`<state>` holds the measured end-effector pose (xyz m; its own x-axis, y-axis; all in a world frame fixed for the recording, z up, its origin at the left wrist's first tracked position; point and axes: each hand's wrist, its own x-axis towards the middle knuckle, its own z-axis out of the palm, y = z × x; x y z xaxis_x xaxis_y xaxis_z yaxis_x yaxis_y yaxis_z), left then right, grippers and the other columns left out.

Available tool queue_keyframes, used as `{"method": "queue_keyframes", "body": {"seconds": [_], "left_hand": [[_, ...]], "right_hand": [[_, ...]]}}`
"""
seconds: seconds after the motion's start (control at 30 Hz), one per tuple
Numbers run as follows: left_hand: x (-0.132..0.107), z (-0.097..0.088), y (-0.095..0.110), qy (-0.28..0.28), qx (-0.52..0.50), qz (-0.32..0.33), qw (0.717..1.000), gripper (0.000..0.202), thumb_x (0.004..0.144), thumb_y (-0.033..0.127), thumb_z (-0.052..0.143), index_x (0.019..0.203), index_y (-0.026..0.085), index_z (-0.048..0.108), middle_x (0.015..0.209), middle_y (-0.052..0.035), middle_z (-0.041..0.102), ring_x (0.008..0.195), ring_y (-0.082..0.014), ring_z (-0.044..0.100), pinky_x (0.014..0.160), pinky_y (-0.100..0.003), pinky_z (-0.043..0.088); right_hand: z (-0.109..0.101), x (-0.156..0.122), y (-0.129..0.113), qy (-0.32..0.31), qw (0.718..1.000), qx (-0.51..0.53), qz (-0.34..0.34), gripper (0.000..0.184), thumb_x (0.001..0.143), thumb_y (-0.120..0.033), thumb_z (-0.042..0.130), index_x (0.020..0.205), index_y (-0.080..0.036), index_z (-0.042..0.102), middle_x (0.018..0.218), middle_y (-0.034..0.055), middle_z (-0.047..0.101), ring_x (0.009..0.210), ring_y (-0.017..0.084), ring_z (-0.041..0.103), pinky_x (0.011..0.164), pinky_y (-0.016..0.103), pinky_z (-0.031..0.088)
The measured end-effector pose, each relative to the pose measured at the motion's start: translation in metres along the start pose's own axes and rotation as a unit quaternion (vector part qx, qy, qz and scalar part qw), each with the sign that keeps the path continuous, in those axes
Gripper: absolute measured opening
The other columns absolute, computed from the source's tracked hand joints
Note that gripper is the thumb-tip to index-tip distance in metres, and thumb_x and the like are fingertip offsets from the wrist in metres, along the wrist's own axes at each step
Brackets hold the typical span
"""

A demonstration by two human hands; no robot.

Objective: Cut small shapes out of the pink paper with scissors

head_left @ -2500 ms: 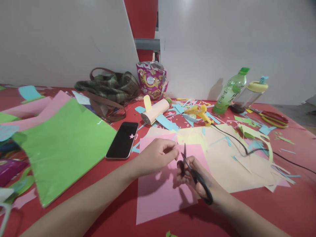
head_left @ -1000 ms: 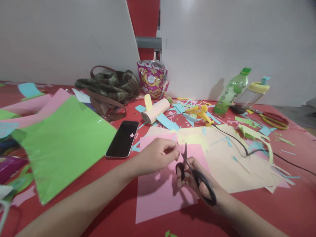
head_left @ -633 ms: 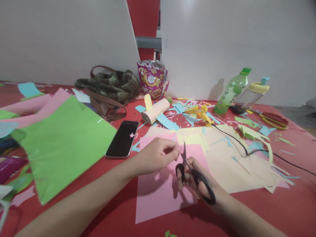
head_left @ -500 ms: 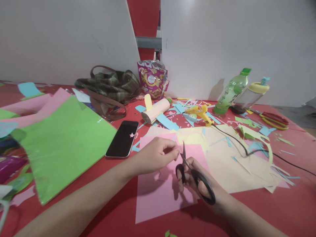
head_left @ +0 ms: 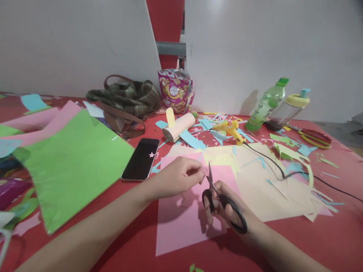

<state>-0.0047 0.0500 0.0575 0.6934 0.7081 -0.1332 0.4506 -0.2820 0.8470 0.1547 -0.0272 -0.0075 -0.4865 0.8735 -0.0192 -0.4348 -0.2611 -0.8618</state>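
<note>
My right hand grips a pair of black-handled scissors, thumb and fingers in the loops, blades slightly parted and pointing up. Just left of the blades, my left hand pinches a small piece of pink paper, mostly hidden by the fingers. Both hands hover over a pink sheet lying on the red table. To the left of my left hand lies a phone with a dark screen, and a tiny pink paper star rests on it.
A green sheet pack covers the left side. Behind are a paper-wrapped tube, a yellow glue gun with its black cord, a snack bag and a plaid bag. A green bottle and red-yellow scissors stand and lie at right.
The scissors have shifted very slightly at the pink piece, their tips a touch to the left. Both hands stay in nearly the same place.
</note>
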Motion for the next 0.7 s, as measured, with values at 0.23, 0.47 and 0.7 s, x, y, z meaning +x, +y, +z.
{"method": "queue_keyframes", "body": {"seconds": [0.23, 0.47, 0.7], "left_hand": [[-0.0007, -0.0004, 0.0026, 0.000, -0.009, -0.007, 1.000, 0.026, 0.078, 0.027, 0.035, 0.055, 0.014, 0.040, 0.052, 0.0042, 0.036, 0.050, -0.0072, 0.035, 0.048, -0.018, 0.027], [0.0000, -0.0011, 0.0006, -0.004, -0.014, 0.001, 1.000, 0.027, 0.078, 0.028, 0.034, 0.056, 0.015, 0.040, 0.053, 0.0042, 0.036, 0.051, -0.0075, 0.034, 0.048, -0.019, 0.027], [-0.0003, 0.0003, -0.0013, -0.016, -0.041, -0.003, 0.999, 0.024, 0.077, 0.026, 0.036, 0.056, 0.014, 0.040, 0.052, 0.0046, 0.034, 0.049, -0.0070, 0.032, 0.046, -0.018, 0.026]], "right_hand": [[0.0023, 0.0014, -0.0028, 0.005, 1.000, -0.020, -0.008, 0.035, 0.068, -0.048, 0.056, 0.077, -0.020, 0.036, 0.070, -0.0016, 0.043, 0.055, 0.010, 0.046, 0.053, 0.025, 0.038], [0.0049, 0.0014, -0.0079, 0.004, 0.999, -0.038, -0.004, 0.034, 0.069, -0.045, 0.056, 0.077, -0.020, 0.034, 0.071, -0.0015, 0.044, 0.054, 0.009, 0.046, 0.053, 0.024, 0.036], [0.0032, -0.0012, -0.0059, 0.002, 0.999, -0.042, -0.010, 0.035, 0.069, -0.046, 0.057, 0.077, -0.020, 0.035, 0.070, -0.0014, 0.044, 0.057, 0.010, 0.046, 0.056, 0.026, 0.036]]}}
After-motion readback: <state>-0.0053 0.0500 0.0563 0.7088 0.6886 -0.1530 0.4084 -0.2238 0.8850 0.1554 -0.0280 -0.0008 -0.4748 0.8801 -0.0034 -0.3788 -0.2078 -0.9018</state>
